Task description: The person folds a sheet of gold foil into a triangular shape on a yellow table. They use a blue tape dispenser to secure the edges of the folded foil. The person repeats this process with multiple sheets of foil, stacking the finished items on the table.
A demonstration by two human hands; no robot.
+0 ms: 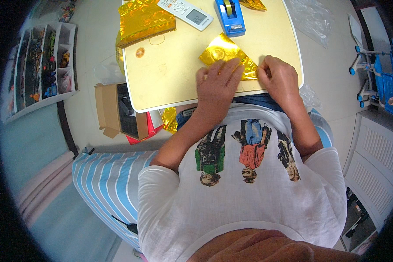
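Observation:
A folded piece of shiny gold foil paper (221, 52) lies on the cream tabletop (170, 75) right before me, its far corner pointing away. My left hand (219, 82) rests palm down over the near left part of the foil, fingers a little spread; its thumb is hidden. At the foil's right corner, the curled thumb and fingers of my right hand (278, 78) pinch the tip. Both wrists are near the table's front edge. The part of the foil under my left palm cannot be seen.
Beyond the foil stand a blue tape dispenser (234, 24) and a white remote control (186, 13), which overlaps a gold foil stack (144, 24). Another gold foil piece (253, 4) lies at the far edge. An open cardboard box (109, 109) sits on the floor at left.

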